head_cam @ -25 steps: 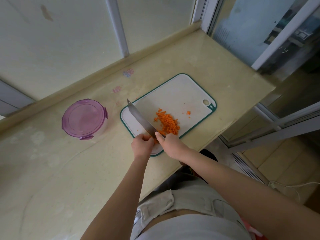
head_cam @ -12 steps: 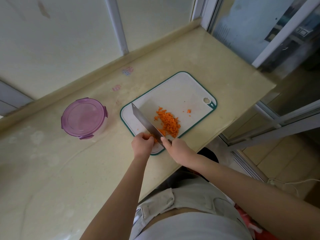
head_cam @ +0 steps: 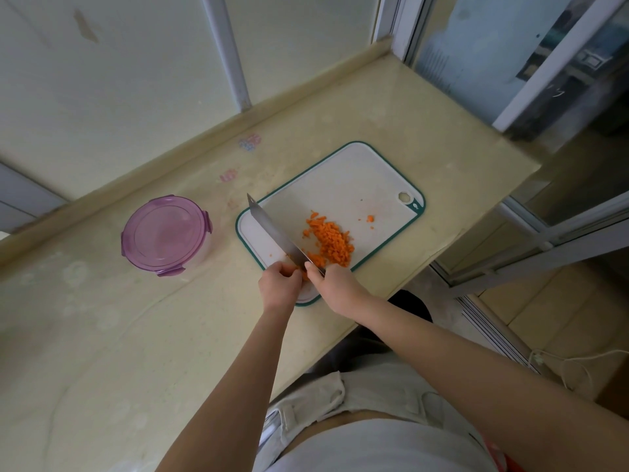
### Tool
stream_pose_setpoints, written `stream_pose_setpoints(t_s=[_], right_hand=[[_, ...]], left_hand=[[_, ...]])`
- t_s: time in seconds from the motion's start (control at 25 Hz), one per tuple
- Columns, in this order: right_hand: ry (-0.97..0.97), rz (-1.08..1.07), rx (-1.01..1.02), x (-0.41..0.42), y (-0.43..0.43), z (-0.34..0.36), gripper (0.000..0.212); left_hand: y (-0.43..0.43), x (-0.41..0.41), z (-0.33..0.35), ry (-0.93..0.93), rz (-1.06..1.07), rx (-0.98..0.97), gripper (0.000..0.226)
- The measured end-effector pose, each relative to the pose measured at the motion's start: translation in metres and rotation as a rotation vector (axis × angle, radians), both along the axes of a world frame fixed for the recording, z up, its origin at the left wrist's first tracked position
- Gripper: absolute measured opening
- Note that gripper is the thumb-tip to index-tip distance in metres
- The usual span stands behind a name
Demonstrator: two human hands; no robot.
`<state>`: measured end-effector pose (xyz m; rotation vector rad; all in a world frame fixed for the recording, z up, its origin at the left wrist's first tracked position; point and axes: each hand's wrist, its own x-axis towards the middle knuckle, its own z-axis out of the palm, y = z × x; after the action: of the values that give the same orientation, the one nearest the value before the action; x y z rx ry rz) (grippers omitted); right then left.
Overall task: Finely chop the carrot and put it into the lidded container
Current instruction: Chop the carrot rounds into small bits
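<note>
The lidded container [head_cam: 166,231] is sitting at the left of the countertop [head_cam: 102,335], well apart from the work. Its purple lid is staying clipped on, unchanged over the last second.

The cleaver [head_cam: 275,235] is lying at a slant across the near left part of the cutting board [head_cam: 357,178]. Half a second ago its tip was sitting lower and nearer the person; it is now showing back at its former place, which suggests a chopping stroke is being repeated.

The left hand [head_cam: 280,284] is curling its fingers over the remaining carrot stub [head_cam: 304,274], pinning it at the board's near edge just beside the blade. How much stub is left cannot be told.

The right hand [head_cam: 335,282] is wrapping round the cleaver's handle, which is hidden beneath it.

To the right of the blade, the chopped carrot [head_cam: 330,245] is lying in a loose heap on the board, looking much the same size as a second ago. A few stray bits [head_cam: 370,218] are lying further right.

Judgement: chopping is nearing its end but is not finished. Opening the container and transferring the carrot are not yet begun.
</note>
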<state>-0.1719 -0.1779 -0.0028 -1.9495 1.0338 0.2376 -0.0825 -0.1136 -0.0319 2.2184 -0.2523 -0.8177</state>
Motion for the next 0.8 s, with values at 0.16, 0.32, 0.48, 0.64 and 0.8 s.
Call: stream_pose_setpoints(t_s=[0.16,0.32,0.48,0.64,0.8], right_hand=[[-0.012,-0.036,0.067,0.000,-0.008,-0.002,0.060],[-0.044,-0.090,0.141,-0.006,-0.013,-0.002,0.057],[-0.069,-0.110,0.145,-0.011,-0.012,0.002,0.055],[-0.050,-0.116,0.163,-0.013,-0.009,0.002,0.055],[-0.030,-0.124,0.186,-0.014,-0.006,0.002,0.055]], left_hand=[[0.001,-0.001,-0.002,-0.017,-0.005,-0.008,0.008],[0.003,-0.002,-0.006,-0.028,-0.003,-0.015,0.005],[0.002,-0.005,-0.007,-0.032,0.006,-0.019,0.004],[0.002,-0.005,-0.008,-0.041,-0.001,-0.013,0.004],[0.002,-0.004,-0.010,-0.042,0.001,-0.011,0.004]])
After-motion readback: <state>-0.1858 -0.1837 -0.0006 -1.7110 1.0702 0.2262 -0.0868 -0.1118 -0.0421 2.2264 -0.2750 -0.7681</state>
